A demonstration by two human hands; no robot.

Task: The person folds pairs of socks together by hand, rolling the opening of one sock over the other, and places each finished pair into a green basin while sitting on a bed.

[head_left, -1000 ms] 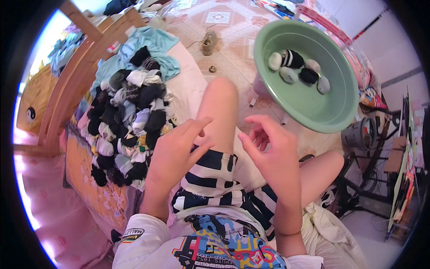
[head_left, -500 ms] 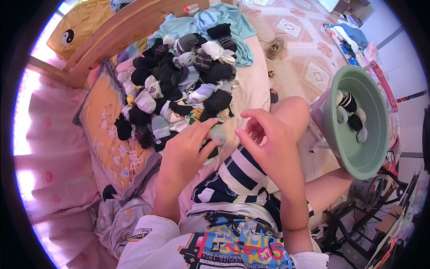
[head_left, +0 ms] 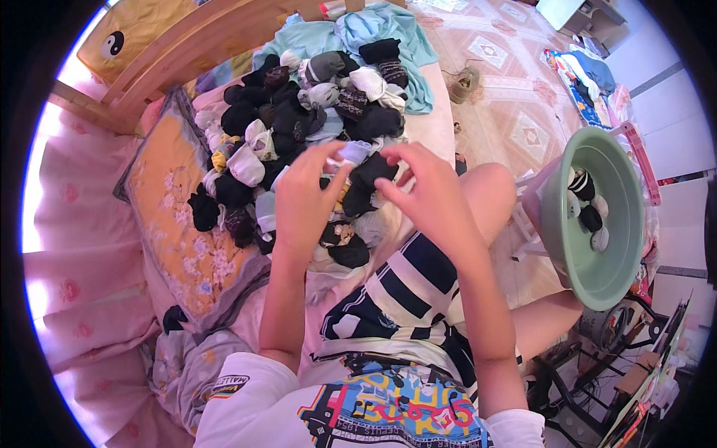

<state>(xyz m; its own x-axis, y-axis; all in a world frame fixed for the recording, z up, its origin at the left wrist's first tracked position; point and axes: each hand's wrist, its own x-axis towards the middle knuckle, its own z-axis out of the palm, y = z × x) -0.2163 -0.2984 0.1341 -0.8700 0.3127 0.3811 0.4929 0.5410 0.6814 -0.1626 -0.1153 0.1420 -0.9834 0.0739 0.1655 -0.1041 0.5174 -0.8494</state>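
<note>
A large pile of rolled and bundled socks (head_left: 287, 127), mostly black with white, grey and patterned ones, is spread on the bed in front of me. My left hand (head_left: 308, 198) hovers over its near part, thumb and fingers apart, with nothing seen in it. At the pile's right side, my right hand (head_left: 427, 190) has thumb and fingers spread beside a black sock bundle (head_left: 370, 175); whether the fingertips touch it I cannot tell. Closer to me lie a black bundle with a beige pattern (head_left: 343, 237) and a greyish sock (head_left: 371, 226).
A green basin (head_left: 565, 216) holding several sock bundles (head_left: 590, 216) stands at my right. An orange floral pillow (head_left: 179, 194) borders the pile on the left; a light blue cloth (head_left: 388, 30) lies behind it. A black metal frame (head_left: 590, 373) stands at lower right.
Both hands have moved forward over the pile, away from the greyish sock near me. The near black patterned bundle has come into sight. The view has shifted slightly.
</note>
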